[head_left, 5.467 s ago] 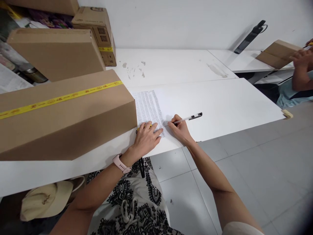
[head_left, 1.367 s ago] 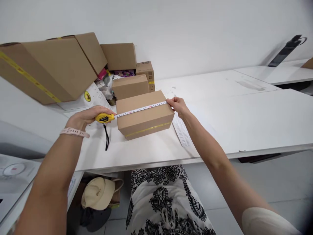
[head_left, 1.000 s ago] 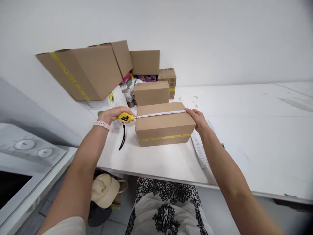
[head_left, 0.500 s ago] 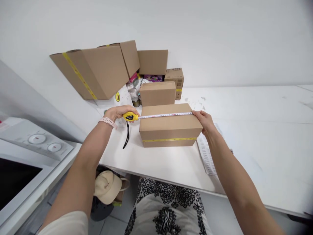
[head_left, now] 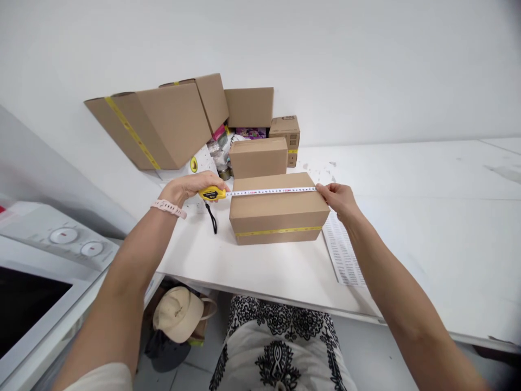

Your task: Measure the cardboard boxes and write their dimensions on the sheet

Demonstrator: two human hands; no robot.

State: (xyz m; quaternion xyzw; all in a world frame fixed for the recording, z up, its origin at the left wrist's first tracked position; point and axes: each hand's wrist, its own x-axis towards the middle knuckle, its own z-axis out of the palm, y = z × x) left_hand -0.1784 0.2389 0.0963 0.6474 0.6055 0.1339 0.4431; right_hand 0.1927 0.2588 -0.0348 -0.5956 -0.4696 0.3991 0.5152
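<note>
A closed cardboard box (head_left: 279,209) with a yellow tape strip along its front lies on the white table (head_left: 252,271). My left hand (head_left: 201,183) grips the yellow and black case of a tape measure (head_left: 212,193), just off the box's left end. From that case hangs a black wrist strap. The white blade stretches across the box's top to its right edge. There my right hand (head_left: 336,196) pinches the blade's end against the box, and the fingertips hide the tip.
Behind stand a smaller box (head_left: 258,157), a taped carton (head_left: 286,133) and large leaning boxes (head_left: 163,122). Printed sheets (head_left: 344,255) lie under my right forearm. A microwave (head_left: 52,239) is at the left. A beige cap (head_left: 179,312) sits below the table edge.
My left hand has moved slightly left with the tape measure case, so more blade shows past the box's left end. The right hand stays at the right edge. The view has shifted a little.
</note>
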